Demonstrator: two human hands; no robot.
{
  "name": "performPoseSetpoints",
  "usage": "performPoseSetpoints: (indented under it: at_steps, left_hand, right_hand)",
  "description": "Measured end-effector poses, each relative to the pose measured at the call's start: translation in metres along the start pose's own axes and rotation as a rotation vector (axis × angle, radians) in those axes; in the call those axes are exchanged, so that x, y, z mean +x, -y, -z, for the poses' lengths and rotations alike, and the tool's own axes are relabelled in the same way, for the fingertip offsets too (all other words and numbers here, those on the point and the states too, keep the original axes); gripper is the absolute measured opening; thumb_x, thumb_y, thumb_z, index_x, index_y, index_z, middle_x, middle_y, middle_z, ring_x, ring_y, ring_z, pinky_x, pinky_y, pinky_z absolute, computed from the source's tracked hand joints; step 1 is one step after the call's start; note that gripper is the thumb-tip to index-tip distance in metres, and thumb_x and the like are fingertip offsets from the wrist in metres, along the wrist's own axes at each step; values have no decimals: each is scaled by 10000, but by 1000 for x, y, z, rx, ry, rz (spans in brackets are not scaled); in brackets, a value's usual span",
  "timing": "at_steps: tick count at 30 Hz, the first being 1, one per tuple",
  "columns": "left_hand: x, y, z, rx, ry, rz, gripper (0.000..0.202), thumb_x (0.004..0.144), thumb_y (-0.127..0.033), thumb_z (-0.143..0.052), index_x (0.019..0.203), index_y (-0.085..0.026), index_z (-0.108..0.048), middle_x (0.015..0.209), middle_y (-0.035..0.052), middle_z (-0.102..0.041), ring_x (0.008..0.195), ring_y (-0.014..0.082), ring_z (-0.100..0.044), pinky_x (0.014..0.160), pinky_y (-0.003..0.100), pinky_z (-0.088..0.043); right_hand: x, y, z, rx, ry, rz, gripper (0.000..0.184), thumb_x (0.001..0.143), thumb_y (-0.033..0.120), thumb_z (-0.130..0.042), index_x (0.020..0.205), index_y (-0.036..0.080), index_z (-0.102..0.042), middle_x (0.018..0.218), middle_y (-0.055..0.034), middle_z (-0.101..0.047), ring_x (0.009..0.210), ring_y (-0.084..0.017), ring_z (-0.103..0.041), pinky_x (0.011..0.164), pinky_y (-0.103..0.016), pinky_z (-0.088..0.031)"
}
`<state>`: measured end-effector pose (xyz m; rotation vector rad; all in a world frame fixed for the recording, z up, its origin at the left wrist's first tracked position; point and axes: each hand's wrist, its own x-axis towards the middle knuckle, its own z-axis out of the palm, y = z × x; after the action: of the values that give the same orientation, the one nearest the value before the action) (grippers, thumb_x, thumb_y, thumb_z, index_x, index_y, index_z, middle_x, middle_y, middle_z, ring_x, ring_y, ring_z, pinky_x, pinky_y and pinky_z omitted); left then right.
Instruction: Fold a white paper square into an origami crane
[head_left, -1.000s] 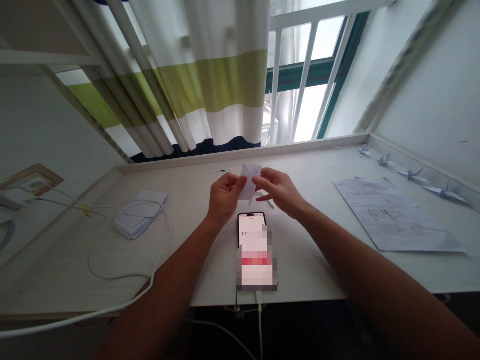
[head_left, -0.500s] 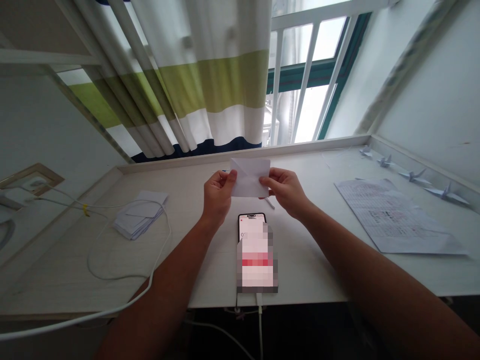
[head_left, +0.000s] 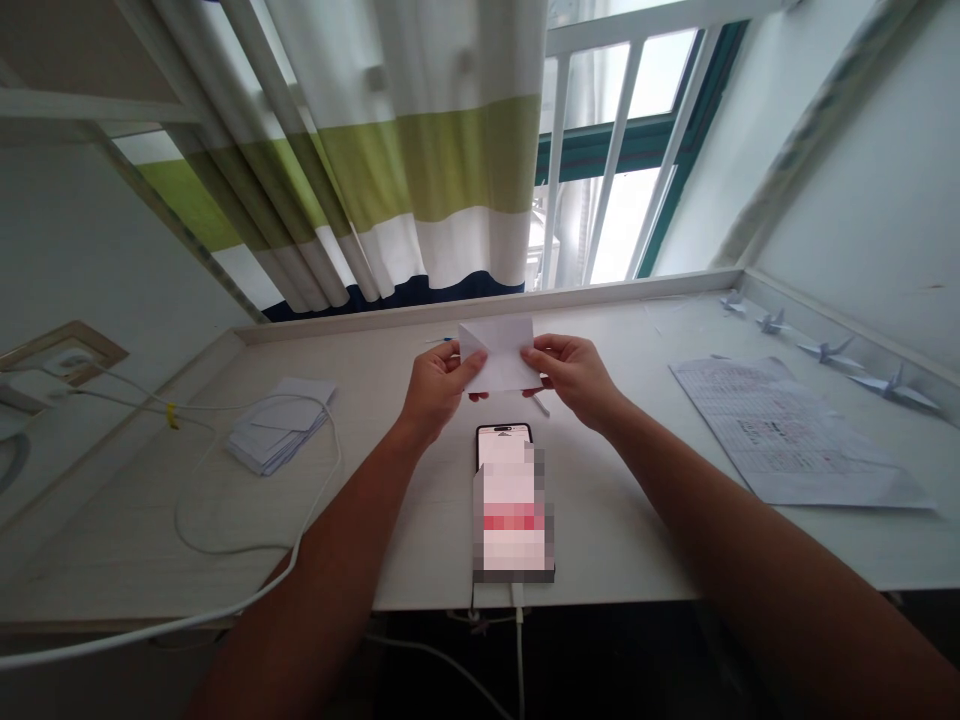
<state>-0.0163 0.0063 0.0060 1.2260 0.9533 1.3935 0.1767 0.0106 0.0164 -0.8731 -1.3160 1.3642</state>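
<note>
A small white sheet of paper with a diagonal crease is held up above the desk, spread flat between both hands. My left hand pinches its left edge and my right hand pinches its right edge. Below them a phone lies on the white desk with its screen lit. A pen lies on the desk partly hidden under my right hand.
A stack of white paper squares lies at the left, ringed by a white cable. A printed sheet lies at the right. Several folded paper cranes line the right ledge. A striped curtain and barred window stand behind.
The paper was folded small between my fingers a second ago. It is now opened out wide, and my hands have moved apart to its two edges.
</note>
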Motion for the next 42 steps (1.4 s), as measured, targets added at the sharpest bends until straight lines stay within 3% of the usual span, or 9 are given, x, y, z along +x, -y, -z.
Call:
performPoseSetpoints:
  at_steps: [9,16,22,24,27,31,42]
  left_hand:
    - [7,-2,10,-86,57,57,367,689,-329,-883,973,-161,-722,814,31,-738,645,134,-676,564,251,-545]
    - [6,-3,14,-87,132,-10,123,767,-233,-737,858,-164,-783,818,43,-723,688,135,-668,662,283,-563]
    - [2,-4,12,-51,186,-41,240,815,-289,-604,826,-136,-789,817,81,-722,702,171,-659,649,308,-555]
    - [2,-4,11,14,168,-70,210,819,-318,-668,821,-142,-783,789,66,-714,693,159,-637,635,290,-541]
    - [2,-3,11,111,139,-122,177,758,-275,-799,889,-159,-776,773,31,-711,685,130,-622,639,254,-515]
    - [4,-1,13,169,130,-131,327,770,-300,-827,1060,-160,-770,718,12,-693,656,121,-615,618,242,-495]
    - [9,5,15,165,138,-112,362,777,-411,-836,1004,-134,-778,799,67,-758,658,149,-670,602,266,-531]
  right_hand:
    - [7,-5,9,117,82,42,250,768,303,-841,964,197,-729,905,-23,-737,806,-161,-697,756,-345,-643]
    - [8,-8,9,97,3,0,138,832,308,-751,886,181,-750,877,-54,-704,790,-175,-699,746,-363,-648]
    - [6,-2,10,96,62,-27,197,911,335,-640,810,177,-699,871,-58,-668,834,-188,-698,734,-339,-639]
    - [6,-1,10,86,81,-39,236,891,391,-696,795,179,-655,847,-45,-659,817,-185,-693,722,-339,-634]
    - [6,-1,9,64,76,-32,363,733,399,-886,849,191,-611,839,-12,-680,780,-172,-696,705,-339,-628]
    - [8,-5,9,51,43,21,460,673,408,-935,991,185,-689,794,8,-688,753,-164,-693,701,-343,-634]
    - [7,-7,8,-15,0,53,430,706,465,-908,949,157,-732,842,-52,-749,780,-186,-716,695,-350,-645]
